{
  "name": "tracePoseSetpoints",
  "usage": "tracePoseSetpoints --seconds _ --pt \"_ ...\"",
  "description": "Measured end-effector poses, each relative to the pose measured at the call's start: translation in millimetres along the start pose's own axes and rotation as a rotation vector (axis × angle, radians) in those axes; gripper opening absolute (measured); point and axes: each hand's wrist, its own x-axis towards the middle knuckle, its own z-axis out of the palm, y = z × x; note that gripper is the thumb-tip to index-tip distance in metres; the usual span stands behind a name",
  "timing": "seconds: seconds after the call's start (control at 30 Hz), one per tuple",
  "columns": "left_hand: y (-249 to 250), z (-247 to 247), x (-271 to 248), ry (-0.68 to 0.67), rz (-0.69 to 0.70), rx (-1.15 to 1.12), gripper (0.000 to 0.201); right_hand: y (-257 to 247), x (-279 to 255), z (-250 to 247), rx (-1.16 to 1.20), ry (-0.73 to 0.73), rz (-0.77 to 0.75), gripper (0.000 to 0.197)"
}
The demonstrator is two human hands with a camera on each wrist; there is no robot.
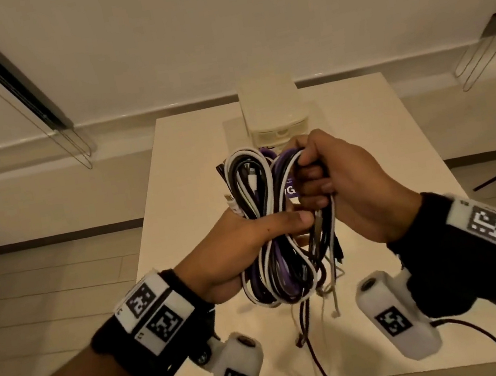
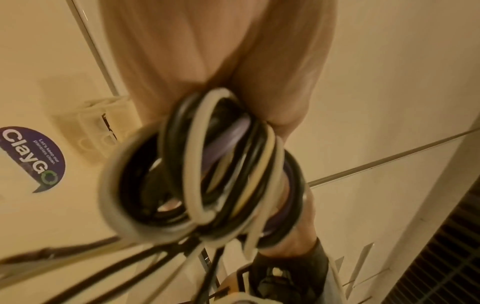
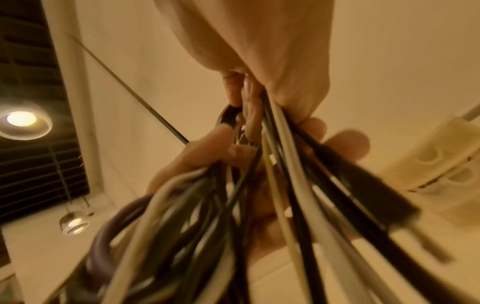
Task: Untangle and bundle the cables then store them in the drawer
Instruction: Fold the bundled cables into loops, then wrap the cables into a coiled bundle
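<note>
The cables (image 1: 266, 227), white, black and purple, hang as a looped bunch in the air above the desk (image 1: 363, 142), in front of the small drawer unit (image 1: 273, 111) at its far side. The bunch looks light, soft and floppy: the loops sag below the grip and several loose ends (image 1: 327, 299) dangle toward the desk. The smooth jackets probably slide on one another, so loops may slip out if the hold slackens.

The left hand (image 1: 235, 255) is clenched around the waist of the bunch, thumb laid across the front; that middle point is likely the best place to hold, since it pins every loop at once. The right hand (image 1: 340, 179) grips a few strands at the upper right of the bunch, its fingers (image 1: 310, 174) curled around them.

Plug ends are stiffer than the cord and could snag while the bunch is drawn tight. A purple sticker (image 2: 33, 158) lies on the desk beneath.
</note>
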Motion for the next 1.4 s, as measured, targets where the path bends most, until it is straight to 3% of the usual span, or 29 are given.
tracePoseSetpoints --seconds 0.1,0.23,0.43,0.53,0.63,0.7,0.83,0.9,1.0,1.07,1.13,1.2,1.3,1.4 --pt "-1.1 5.3 2.2 0.048 0.052 -0.062 0.029 -2.3 -0.9 7.1 0.001 0.053 -0.009 0.027" --pt "1.8 0.8 4.2 0.044 0.064 -0.068 0.024 -6.6 0.0 11.2 -0.134 0.052 0.036 0.009" --pt "3.1 8.9 6.1 0.112 0.054 -0.020 0.020 -8.8 1.5 16.3 -0.199 0.012 -0.073 0.019" --pt "3.8 10.5 6.9 0.098 0.021 -0.012 0.010 -10.4 1.4 12.9 -0.371 -0.003 -0.097 0.025" --pt "3.8 10.8 4.7 0.034 -0.005 -0.008 0.013 -12.6 -2.8 11.9 -0.574 0.025 -0.268 0.022" --pt "3.4 13.8 1.2 -0.006 0.004 -0.027 0.014 -10.8 -5.7 16.4 -0.580 0.040 -0.378 0.017" --pt "1.2 15.4 -0.7 0.034 0.095 -0.051 0.020 -13.3 -6.6 18.7 -0.677 0.041 -0.510 0.012" --pt "-1.1 14.2 1.1 0.005 0.094 -0.047 0.015 -17.1 -1.1 14.2 -0.748 -0.013 -0.484 0.015" --pt "-5.0 11.0 5.8 -0.005 0.007 -0.063 0.007 -15.5 21.6 13.6 -0.658 -0.093 -0.269 0.020" --pt "-3.0 11.2 5.3 -0.016 -0.036 -0.120 0.002 -9.5 33.3 2.6 -0.690 -0.100 -0.278 0.030" --pt "-0.6 14.9 5.9 0.009 -0.051 -0.137 0.008 -5.8 36.9 -3.8 -0.819 -0.231 -0.228 0.030" --pt "-2.4 20.5 9.1 0.088 -0.068 -0.105 0.023 -4.6 38.6 -3.4 -0.958 -0.249 -0.264 0.031" --pt "0.6 26.9 13.4 0.196 0.011 -0.104 0.016 -5.3 28.2 -10.7 -0.568 -0.326 -0.246 0.034" --pt "20.9 20.8 18.1 0.214 0.112 -0.283 0.013 5.8 12.0 -21.6 -0.021 -0.387 -0.125 0.063"
